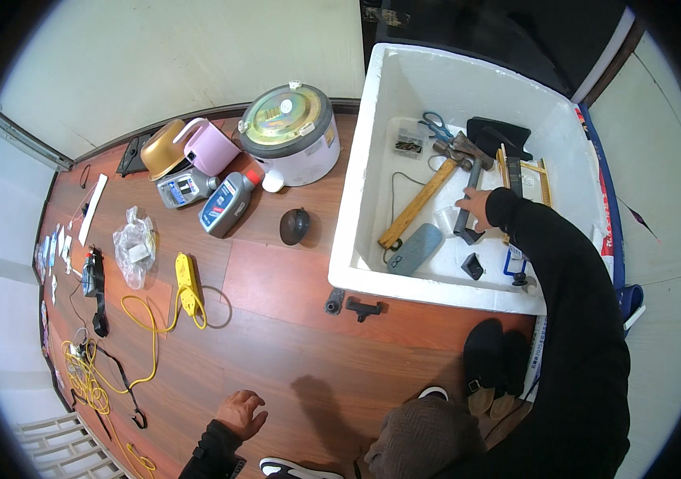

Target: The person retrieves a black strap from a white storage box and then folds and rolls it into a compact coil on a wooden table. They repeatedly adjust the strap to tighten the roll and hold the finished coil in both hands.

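My right hand (476, 209) reaches down into a large white foam box (355, 199). Its fingers close round the grey shaft of a hammer (475, 174), whose rusty head lies toward the far side. Beside it, a hammer with a wooden handle (419, 206) rests at a slant. A grey-blue oblong case (415, 250) and a small black block (472, 267) lie near the box's front wall. My left hand (241, 413) hangs over the floor at lower middle, empty, its fingers apart.
Blue-handled scissors (436, 125), a clear case of small parts (410, 143) and a black dustpan-like piece (498, 137) are also in the box. Left of it stand a rice cooker (291, 136), a pink jug (209, 149) and oil bottles (229, 205). A yellow power strip (188, 285) trails its cord.
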`<state>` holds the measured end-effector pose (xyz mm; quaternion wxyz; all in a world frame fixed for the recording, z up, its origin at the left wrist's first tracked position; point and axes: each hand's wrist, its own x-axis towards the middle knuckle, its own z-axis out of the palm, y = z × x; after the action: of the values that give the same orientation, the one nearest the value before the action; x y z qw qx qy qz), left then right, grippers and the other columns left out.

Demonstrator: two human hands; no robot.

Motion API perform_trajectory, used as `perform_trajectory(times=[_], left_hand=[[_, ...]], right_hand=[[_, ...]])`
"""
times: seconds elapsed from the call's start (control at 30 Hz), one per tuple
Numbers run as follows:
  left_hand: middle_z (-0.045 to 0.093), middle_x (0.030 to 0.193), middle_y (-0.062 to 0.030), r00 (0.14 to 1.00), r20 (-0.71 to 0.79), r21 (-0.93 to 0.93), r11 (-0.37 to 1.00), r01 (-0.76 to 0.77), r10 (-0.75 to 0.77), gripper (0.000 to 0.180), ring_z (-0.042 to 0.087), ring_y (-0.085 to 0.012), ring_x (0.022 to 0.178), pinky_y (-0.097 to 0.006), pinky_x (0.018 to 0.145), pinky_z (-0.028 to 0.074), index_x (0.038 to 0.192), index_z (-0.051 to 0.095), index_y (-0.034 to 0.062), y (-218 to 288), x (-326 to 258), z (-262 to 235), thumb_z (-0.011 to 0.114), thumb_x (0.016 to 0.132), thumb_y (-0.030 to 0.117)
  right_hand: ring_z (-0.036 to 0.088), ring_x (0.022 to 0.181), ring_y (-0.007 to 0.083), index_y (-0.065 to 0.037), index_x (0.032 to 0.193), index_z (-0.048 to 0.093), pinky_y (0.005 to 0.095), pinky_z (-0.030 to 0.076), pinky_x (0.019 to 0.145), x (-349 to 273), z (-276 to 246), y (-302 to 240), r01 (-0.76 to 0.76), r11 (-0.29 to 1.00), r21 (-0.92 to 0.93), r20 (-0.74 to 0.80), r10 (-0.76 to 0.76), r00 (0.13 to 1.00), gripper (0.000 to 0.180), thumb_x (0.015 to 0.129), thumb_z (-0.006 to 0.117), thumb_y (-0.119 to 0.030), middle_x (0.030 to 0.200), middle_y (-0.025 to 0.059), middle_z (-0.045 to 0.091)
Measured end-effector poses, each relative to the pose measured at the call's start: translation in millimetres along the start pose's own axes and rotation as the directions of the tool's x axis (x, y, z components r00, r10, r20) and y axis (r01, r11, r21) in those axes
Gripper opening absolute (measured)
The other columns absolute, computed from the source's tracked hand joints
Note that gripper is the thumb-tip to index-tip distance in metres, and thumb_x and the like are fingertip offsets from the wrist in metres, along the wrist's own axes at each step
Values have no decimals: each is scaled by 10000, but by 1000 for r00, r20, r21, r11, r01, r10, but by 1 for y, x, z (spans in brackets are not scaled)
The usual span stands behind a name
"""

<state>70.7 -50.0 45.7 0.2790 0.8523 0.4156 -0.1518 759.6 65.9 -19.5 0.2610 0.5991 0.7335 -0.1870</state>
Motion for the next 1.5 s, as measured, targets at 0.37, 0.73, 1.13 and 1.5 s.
perform_trajectory(times=[0.37, 0.73, 1.13, 1.5], left_hand=[[635, 990, -151, 998, -8, 6, 998, -61, 61, 228, 604, -344, 928, -427, 828, 508, 937, 641, 51, 2, 2, 7, 701, 791, 216], [639, 997, -144, 998, -68, -25, 1000, -18, 16, 223, 595, -335, 958, -425, 863, 488, 940, 659, 58, -2, -9, 2, 677, 814, 240], [650, 1005, -161, 998, 28, 49, 997, -52, 51, 251, 612, -336, 944, -424, 838, 512, 959, 661, 61, -3, -12, 17, 685, 805, 258], [666, 978, -156, 993, 71, 70, 993, -97, 92, 264, 620, -333, 947, -426, 833, 511, 941, 672, 64, 10, -6, 27, 673, 810, 293]], right_hand=[[582, 1069, 261, -119, 1041, 680, 409, 448, 880, 13, -19, -13, -88, 975, -206, -132, 61, 989, 464, 752, 745, -476, 1053, 83, 662], [647, 992, 292, -84, 972, 708, 405, 526, 824, 15, -16, -7, -114, 968, -224, -103, 93, 990, 496, 694, 778, -489, 1027, 129, 692], [653, 940, 338, -63, 1075, 679, 409, 508, 856, -12, -15, -10, -31, 990, 134, 89, 19, 996, 410, 779, 632, -343, 1008, 163, 691], [601, 1058, 363, -32, 1238, 550, 434, 494, 904, 68, -47, -93, 290, 956, -31, 9, -290, 957, 506, 795, 656, -253, 1154, 205, 615]])
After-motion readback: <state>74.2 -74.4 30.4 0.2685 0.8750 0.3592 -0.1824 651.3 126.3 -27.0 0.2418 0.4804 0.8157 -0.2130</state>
